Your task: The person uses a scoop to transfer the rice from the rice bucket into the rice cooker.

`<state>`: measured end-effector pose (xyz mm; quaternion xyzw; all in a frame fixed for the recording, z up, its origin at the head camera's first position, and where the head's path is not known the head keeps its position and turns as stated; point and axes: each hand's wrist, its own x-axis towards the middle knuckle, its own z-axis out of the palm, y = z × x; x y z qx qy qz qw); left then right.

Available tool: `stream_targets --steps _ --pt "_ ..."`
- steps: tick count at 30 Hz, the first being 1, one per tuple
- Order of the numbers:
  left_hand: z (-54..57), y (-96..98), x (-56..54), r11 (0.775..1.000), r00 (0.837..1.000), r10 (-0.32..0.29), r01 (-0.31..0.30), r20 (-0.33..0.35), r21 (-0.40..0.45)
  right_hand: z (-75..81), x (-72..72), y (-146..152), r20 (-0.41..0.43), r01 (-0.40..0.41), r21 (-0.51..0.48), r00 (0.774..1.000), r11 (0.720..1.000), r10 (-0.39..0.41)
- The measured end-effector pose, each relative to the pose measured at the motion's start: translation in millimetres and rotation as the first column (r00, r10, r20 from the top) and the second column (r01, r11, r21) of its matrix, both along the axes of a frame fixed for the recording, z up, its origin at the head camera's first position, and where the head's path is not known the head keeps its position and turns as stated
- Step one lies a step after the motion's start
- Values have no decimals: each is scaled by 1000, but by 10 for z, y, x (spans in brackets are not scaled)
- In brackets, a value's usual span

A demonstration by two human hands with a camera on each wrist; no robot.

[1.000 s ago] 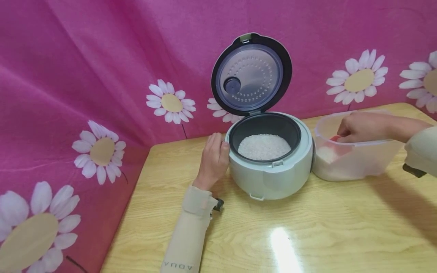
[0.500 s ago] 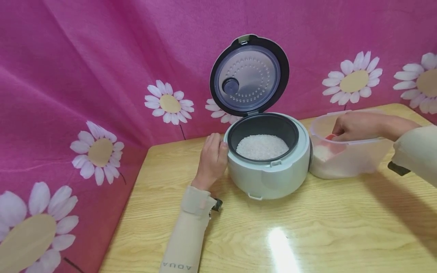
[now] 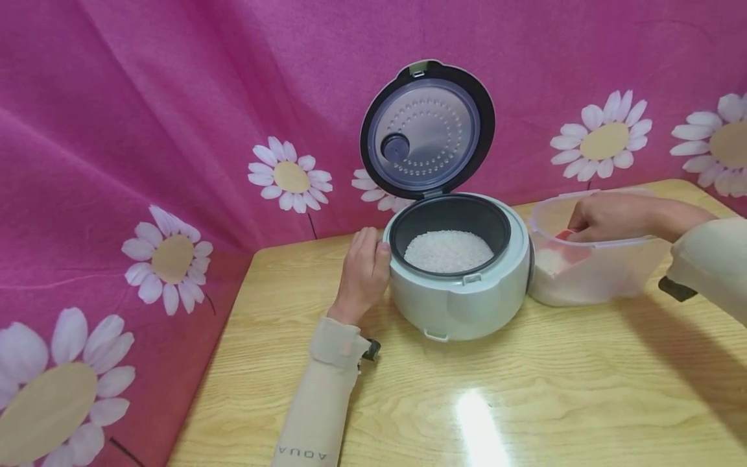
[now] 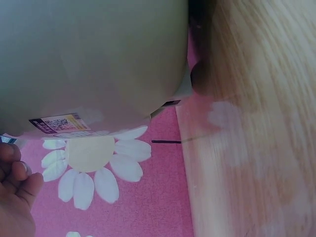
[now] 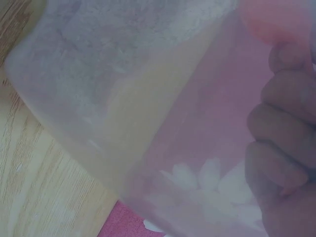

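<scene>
A pale mint rice cooker (image 3: 461,311) stands on the table with its lid (image 3: 432,136) raised. White rice (image 3: 448,251) lies heaped in its dark inner pot. My left hand (image 3: 363,275) rests against the cooker's left rim, thumb along its side; the left wrist view shows loosely bent fingers (image 4: 17,170) beside the body. Inside a translucent plastic container (image 3: 618,275) to the right, my right hand (image 3: 615,216) grips a red scoop (image 3: 574,251). The right wrist view looks through the container wall at rice (image 5: 113,54), with the scoop partly hidden beyond curled fingers (image 5: 281,128).
The container stands close against the cooker's right side on a light wooden table (image 3: 420,402). A pink cloth (image 3: 192,97) printed with white daisies hangs behind and along the left edge. The raised lid leans back near this cloth.
The head view has shifted slightly. My right hand stays inside the container with the scoop, only a little to the left of before. My left hand keeps its place on the cooker.
</scene>
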<state>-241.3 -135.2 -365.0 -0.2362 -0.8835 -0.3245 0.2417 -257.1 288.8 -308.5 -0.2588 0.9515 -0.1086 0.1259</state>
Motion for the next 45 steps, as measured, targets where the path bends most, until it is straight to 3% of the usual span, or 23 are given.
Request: stream_targets --steps 7,19,35,45 --pt "19 15 2 1000 1000 4 -4 5 -5 -2 -13 21 6 -15 -26 1000 1000 15" --pt "-32 41 18 1000 1000 4 -4 31 2 13 50 65 23 69 2 997 998 -69" --pt "-44 10 17 1000 1000 3 -4 12 8 225 122 120 -87 98 -11 991 995 -99" --pt "-21 7 22 1000 1000 2 -2 16 5 278 172 266 -184 164 -94 967 982 -179"
